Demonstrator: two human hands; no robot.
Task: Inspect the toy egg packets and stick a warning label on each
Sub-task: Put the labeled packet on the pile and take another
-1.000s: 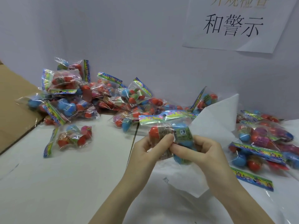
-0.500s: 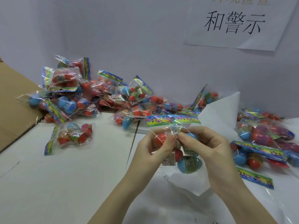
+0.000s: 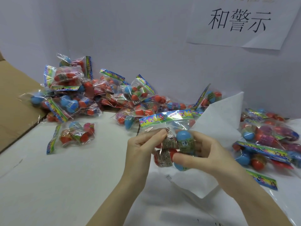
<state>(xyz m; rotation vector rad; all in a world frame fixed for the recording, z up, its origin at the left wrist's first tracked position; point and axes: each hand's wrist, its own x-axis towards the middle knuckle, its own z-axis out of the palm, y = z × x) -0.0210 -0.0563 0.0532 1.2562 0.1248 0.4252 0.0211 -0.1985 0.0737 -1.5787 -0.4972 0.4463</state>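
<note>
Your left hand [image 3: 143, 149] and right hand [image 3: 206, 154] grip one clear egg packet [image 3: 172, 142]; behind it, a heap of packets [image 3: 101, 97] likely awaits labelling.

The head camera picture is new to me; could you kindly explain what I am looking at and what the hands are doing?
There is no machine here: a person wears a camera on the head, looking forward and down at their own bare hands. The left hand and right hand together hold one clear packet of toy eggs, with red and blue eggs inside and a colourful header strip on top. A heap of similar packets lies at the back left of the white table, one lone packet in front of it, and another group on the right. A cardboard box flap shows at left, and a paper sign hangs on the wall.
</note>
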